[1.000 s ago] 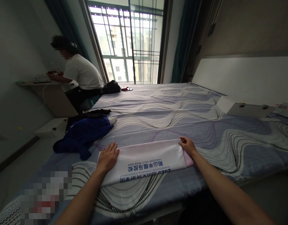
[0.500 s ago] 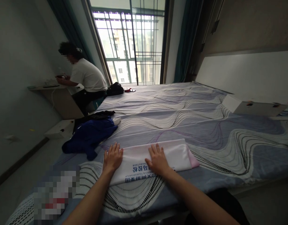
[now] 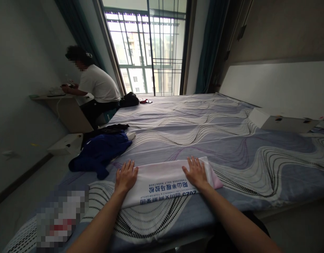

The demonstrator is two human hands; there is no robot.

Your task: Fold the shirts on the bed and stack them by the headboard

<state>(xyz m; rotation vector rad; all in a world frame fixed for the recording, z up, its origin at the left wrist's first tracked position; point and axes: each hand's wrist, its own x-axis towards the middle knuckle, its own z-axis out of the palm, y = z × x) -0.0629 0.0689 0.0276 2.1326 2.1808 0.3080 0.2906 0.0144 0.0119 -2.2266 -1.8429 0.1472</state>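
A white folded shirt (image 3: pixel 162 179) with blue printed lettering lies flat near the front edge of the bed (image 3: pixel 230 140). My left hand (image 3: pixel 126 175) rests flat on the shirt's left end, fingers stretched out. Spread fingers of my right hand (image 3: pixel 196 172) press flat on the shirt's right part, close to a pale pink edge that shows at its right end. Neither hand holds anything.
A dark blue garment (image 3: pixel 100 151) and a black one (image 3: pixel 109 129) lie in a heap at the bed's left edge. A white box (image 3: pixel 280 122) sits at the far right. Another person (image 3: pixel 94 88) in a white shirt sits at a desk by the window.
My right hand went from the shirt's right end to its middle, then slid back toward the right end, flat on the cloth. My left hand stayed in place.
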